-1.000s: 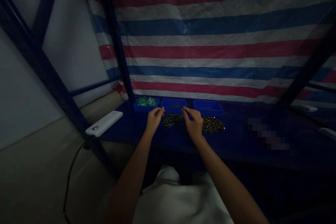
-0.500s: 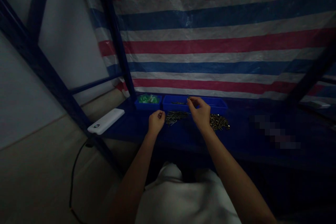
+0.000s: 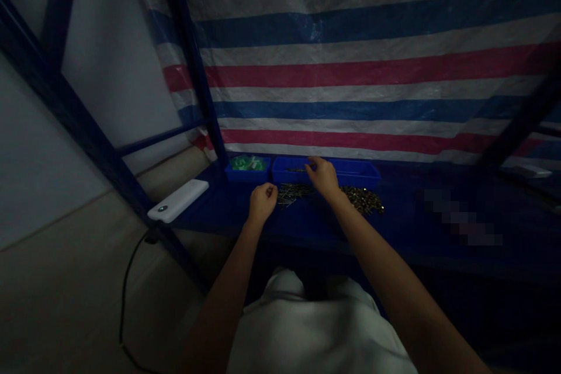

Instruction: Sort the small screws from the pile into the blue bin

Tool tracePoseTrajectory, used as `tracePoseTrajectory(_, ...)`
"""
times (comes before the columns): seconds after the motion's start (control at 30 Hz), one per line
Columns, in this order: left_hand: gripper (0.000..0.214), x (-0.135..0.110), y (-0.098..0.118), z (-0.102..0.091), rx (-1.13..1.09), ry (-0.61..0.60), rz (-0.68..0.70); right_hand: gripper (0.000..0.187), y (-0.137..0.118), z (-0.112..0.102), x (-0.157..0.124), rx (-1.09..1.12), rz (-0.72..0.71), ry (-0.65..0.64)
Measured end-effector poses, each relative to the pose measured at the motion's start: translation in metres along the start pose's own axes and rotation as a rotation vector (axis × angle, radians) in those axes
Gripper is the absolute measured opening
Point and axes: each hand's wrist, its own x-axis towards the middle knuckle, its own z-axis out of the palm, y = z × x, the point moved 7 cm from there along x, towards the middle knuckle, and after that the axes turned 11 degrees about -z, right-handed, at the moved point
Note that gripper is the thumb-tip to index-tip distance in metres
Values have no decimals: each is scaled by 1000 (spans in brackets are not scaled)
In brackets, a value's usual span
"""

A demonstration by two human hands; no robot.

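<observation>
My left hand (image 3: 263,201) is closed just left of a pile of thin metal screws (image 3: 294,191); what its fingers hold, if anything, is hidden. Over the front edge of a long blue tray (image 3: 359,179), my right hand (image 3: 323,177) has thumb and forefinger slightly apart, with nothing visible between them. A few thin screw-like pieces (image 3: 296,170) lie inside that tray, left of my right fingers. Beside my right wrist spreads a heap of small brass-coloured metal pieces (image 3: 363,200), partly covered by the wrist.
A smaller blue tray (image 3: 248,175) holds green and clear plastic pieces (image 3: 248,162). A white power bank (image 3: 179,201) lies at the left end of the blue tabletop (image 3: 403,228). Blue metal posts (image 3: 193,58) and a striped plastic sheet (image 3: 350,76) stand around the table.
My right hand has moved slightly left over the long tray, and its pinch has loosened; the small piece at its fingertips no longer shows. My left hand has barely moved.
</observation>
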Motion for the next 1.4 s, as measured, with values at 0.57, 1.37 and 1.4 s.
tracePoseTrajectory(0.57,20,2,-4,1,24,18,24,11,-53,40,-64,42,-425,-537)
tracePoseTrajectory(1.37,19,0,0,-2,37,22,24,14,-49,42,-60,-87,-357,-513)
tracePoseTrajectory(1.4,19,0,0,-2,39,23,22,14,-48,40,-60,-90,-343,-501)
